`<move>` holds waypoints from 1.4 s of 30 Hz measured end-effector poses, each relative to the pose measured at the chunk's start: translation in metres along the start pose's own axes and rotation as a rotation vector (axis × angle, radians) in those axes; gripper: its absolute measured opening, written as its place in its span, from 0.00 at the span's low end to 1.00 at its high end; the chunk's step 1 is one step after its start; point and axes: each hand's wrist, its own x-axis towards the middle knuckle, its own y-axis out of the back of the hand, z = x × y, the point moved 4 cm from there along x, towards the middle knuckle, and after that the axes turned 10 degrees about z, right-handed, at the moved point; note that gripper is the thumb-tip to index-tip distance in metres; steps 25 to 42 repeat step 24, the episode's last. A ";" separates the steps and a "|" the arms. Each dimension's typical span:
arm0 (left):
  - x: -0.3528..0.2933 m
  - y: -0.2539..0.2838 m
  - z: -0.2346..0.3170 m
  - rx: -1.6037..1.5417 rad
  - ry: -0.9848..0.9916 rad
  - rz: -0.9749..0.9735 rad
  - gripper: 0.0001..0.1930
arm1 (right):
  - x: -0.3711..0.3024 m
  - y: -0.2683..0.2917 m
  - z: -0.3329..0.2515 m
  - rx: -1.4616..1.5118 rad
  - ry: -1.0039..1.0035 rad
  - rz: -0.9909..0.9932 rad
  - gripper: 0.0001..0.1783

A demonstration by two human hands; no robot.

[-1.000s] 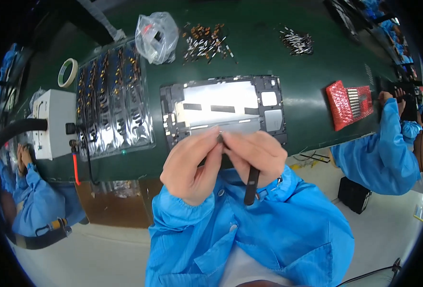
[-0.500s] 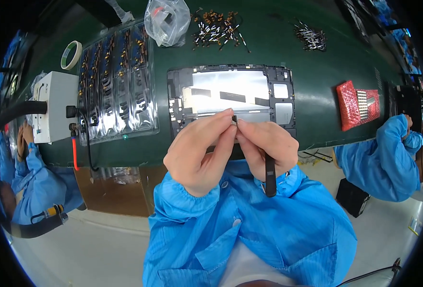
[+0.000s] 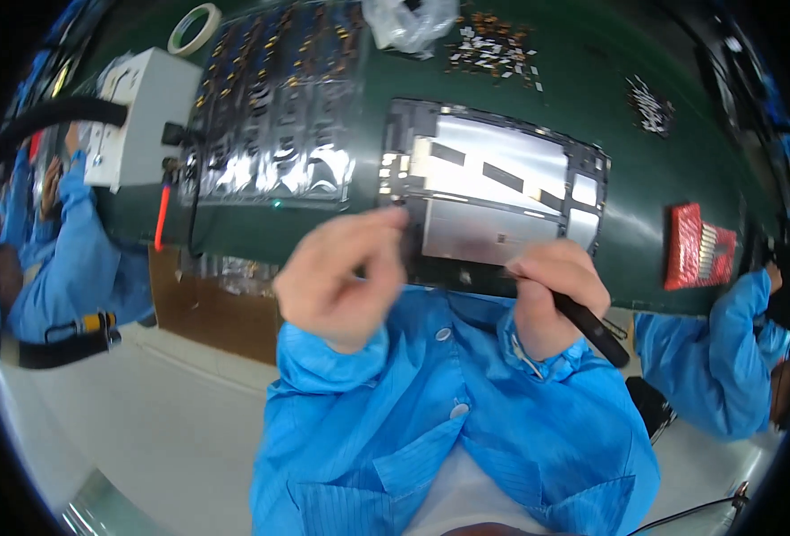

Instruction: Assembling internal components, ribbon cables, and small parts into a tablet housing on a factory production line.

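Observation:
My right hand [image 3: 557, 290] is closed around a slim black tool [image 3: 596, 332], whose blunt end sticks out toward the lower right; its tip is too small to make out. The hand is over the near right part of an opened tablet-like device [image 3: 466, 234] with a black frame and silver metal plates. At the device's near left corner, my left hand [image 3: 341, 279] is smeared by motion. Its fingers are bent, and whether they hold anything cannot be told.
Clear trays [image 3: 274, 134] of small parts lie at left, beside a white box [image 3: 149, 116] with a black hose. A tape roll [image 3: 195, 29], plastic bag [image 3: 410, 25], two piles of small parts [image 3: 493, 52] and red bubble wrap [image 3: 686, 246] are farther around. Co-workers sit at both sides.
My hands, together over the device before, have come apart, the left going left and the right going right with the black tool. The whole view has shifted and tilted.

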 end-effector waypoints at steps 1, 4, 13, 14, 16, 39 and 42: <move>-0.007 0.015 -0.016 0.087 0.069 0.148 0.09 | -0.003 0.002 0.001 0.023 -0.005 -0.016 0.12; 0.001 0.055 -0.051 0.596 -0.174 0.099 0.10 | -0.008 0.006 0.007 0.030 0.018 0.021 0.09; -0.001 0.068 -0.073 0.819 -0.337 -0.165 0.10 | -0.004 0.010 0.006 0.034 0.079 0.067 0.08; -0.001 0.071 -0.072 0.806 -0.339 -0.167 0.10 | -0.003 0.011 0.005 0.023 0.082 0.072 0.08; -0.002 0.068 -0.071 0.848 -0.456 -0.286 0.10 | 0.000 0.019 0.000 -0.012 0.090 0.092 0.07; 0.016 0.049 -0.038 0.681 -0.399 -0.316 0.18 | 0.060 0.062 -0.007 -0.917 0.279 -0.123 0.16; 0.016 0.049 -0.038 0.681 -0.399 -0.316 0.18 | 0.060 0.062 -0.007 -0.917 0.279 -0.123 0.16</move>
